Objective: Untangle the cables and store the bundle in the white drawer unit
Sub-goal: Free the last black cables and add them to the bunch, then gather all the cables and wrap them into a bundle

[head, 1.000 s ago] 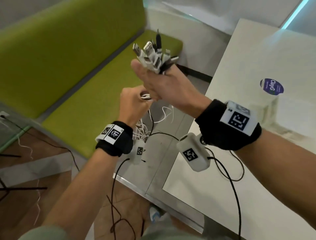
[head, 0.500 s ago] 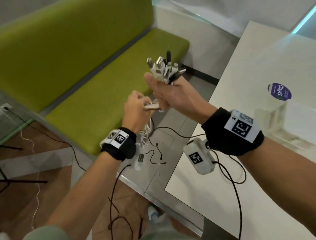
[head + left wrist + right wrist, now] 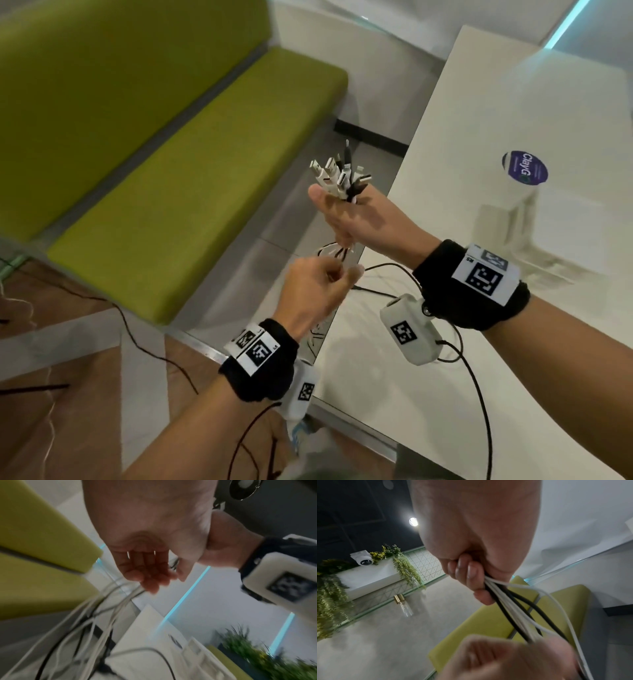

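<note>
1. Since the earlier frames, the right hand [image 3: 359, 219] with the cable bundle [image 3: 342, 178] has been lowered and brought closer to the table edge, and the left hand [image 3: 315, 294] has been shifted from beside the fist to just below it.
2. The bundle is held upright in the air between the green bench [image 3: 191, 164] and the white table [image 3: 479, 240]; its long axis is roughly vertical, with the white and black plug ends fanned upward above the fist and the cords [image 3: 513, 609] trailing downward.
3. The right fingers [image 3: 471, 574] are seen curled tightly around the cords.
4. The cords below the fist are pinched by the left hand, its fingers curled together; how firmly cannot be told, as the left wrist view is blurred.
5. A round purple sticker [image 3: 524, 168] reading "ClayG" is seen on the table, beside a clear plastic stand [image 3: 507, 233].
6. Black wristbands with square coded markers are worn on both wrists.
</note>
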Demonstrator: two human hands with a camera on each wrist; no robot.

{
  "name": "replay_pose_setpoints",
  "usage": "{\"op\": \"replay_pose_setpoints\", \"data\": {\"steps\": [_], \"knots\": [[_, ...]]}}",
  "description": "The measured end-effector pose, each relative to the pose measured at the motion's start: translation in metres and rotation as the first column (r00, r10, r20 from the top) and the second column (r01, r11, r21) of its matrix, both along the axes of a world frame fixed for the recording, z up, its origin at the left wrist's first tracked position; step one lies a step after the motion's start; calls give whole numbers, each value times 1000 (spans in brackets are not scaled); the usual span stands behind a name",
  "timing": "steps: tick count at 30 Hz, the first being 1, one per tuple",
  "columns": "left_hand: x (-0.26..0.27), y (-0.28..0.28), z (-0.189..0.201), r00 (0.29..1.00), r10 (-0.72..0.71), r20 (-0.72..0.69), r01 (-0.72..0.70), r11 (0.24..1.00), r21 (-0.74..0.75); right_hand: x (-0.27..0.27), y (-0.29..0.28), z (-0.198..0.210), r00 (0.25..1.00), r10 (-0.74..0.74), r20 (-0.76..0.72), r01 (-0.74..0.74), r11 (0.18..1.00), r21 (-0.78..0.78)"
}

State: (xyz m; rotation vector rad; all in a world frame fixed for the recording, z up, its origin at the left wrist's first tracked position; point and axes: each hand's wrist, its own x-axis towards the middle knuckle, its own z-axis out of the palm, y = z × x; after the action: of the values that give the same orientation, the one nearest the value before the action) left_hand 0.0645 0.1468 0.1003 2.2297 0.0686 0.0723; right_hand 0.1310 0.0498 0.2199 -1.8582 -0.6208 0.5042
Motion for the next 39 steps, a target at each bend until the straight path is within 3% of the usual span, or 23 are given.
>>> {"op": "replay_pose_setpoints", "data": {"steps": [4,8,10,15,22,26,29,39], "knots": [[2,-40,-32,970,-225,-94,233,970,75,5,-12,-3,998,-40,-42,42,998,54],[25,-60,-82,925,-307,-223,367,874,318,9,-15,-9,993,-62,-96,64,998,14],[33,-64,-96,917,-274,-290,379,825,419,10,-15,-12,998,-34,-55,34,999,8],[46,-62,-92,924,-227,-308,366,758,540,13,-6,-18,999,12,-35,-12,1000,8],[63,-27,-51,952,-92,-293,241,815,527,20,19,-27,1000,23,3,-23,1000,11],[57,10,-50,973,-29,-231,140,864,483,20,40,-30,999,35,2,-35,999,32],[54,40,-66,967,21,-254,136,799,585,18,50,-30,1000,13,14,-14,999,48],[31,82,-62,921,231,-313,148,535,832,1,92,-28,999,33,-17,-33,999,-11]]}}
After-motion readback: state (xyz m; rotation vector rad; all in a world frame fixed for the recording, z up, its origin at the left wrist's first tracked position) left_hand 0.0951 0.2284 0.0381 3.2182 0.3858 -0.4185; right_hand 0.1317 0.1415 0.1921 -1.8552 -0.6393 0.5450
